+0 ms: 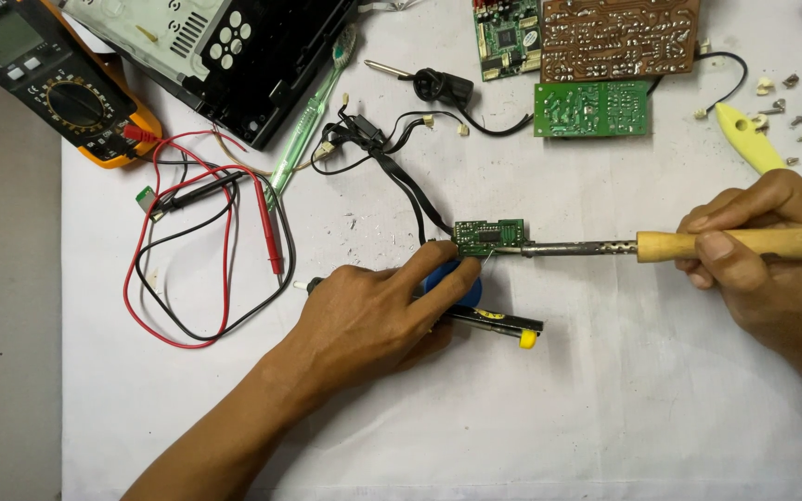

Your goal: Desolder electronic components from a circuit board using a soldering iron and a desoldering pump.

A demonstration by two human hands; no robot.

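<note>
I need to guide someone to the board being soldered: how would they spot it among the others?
Start at the white table sheet and follow the wooden-handled soldering iron in the right hand to its tip. There lies the small green rectangular circuit board, steadied by the left hand. Unlike the larger green board and the brown board at the top, it is narrow with black wires attached.

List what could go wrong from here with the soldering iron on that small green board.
1. The left hand pins the small green circuit board with fingertips close to the tip of the wooden-handled soldering iron, held in the right hand: a slip could burn them.
2. The black cable runs up to the board; the hot tip might melt its insulation.
3. The board looks held only by fingers, so it may shift.
</note>
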